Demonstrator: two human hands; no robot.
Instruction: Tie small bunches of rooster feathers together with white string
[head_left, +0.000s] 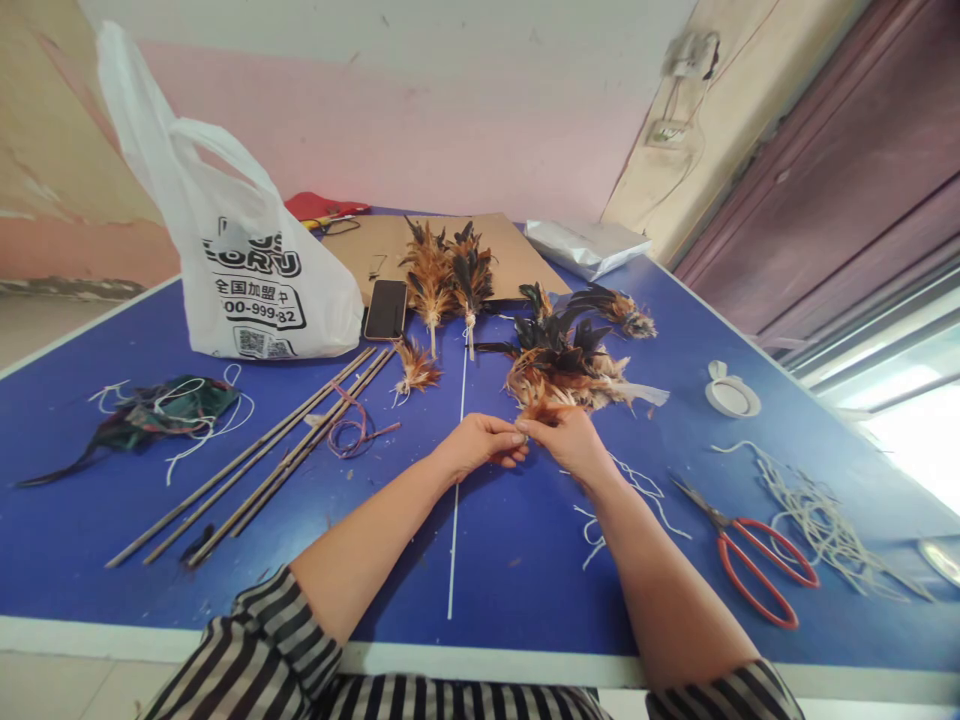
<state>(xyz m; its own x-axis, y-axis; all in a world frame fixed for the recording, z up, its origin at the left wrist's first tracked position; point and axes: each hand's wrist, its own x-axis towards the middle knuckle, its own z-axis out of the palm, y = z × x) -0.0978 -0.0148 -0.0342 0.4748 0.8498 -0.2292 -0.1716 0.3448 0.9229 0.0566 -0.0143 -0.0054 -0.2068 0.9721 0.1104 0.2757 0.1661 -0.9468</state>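
Note:
Over the middle of the table my left hand (484, 442) and my right hand (568, 442) meet at the fingertips. A small brown feather tuft (546, 411) sticks up from my right hand's pinch. The fingers of my left hand are closed against the same spot, and what they grip there is hidden. Just beyond lies a loose pile of brown, black and pale feathers (566, 365). Two tied feather bunches (429, 275) on short sticks rest farther back, and a smaller tied tuft (415, 368) lies to the left.
Left are thin sticks (274, 455), a purple cord (349, 435), a dark bundle with white string (161, 408), a phone (386, 310) and a white plastic bag (255, 270). Right are red-handled scissors (750, 555), tangled string (817, 520) and a tape roll (731, 396). Cardboard (525, 255) lies behind.

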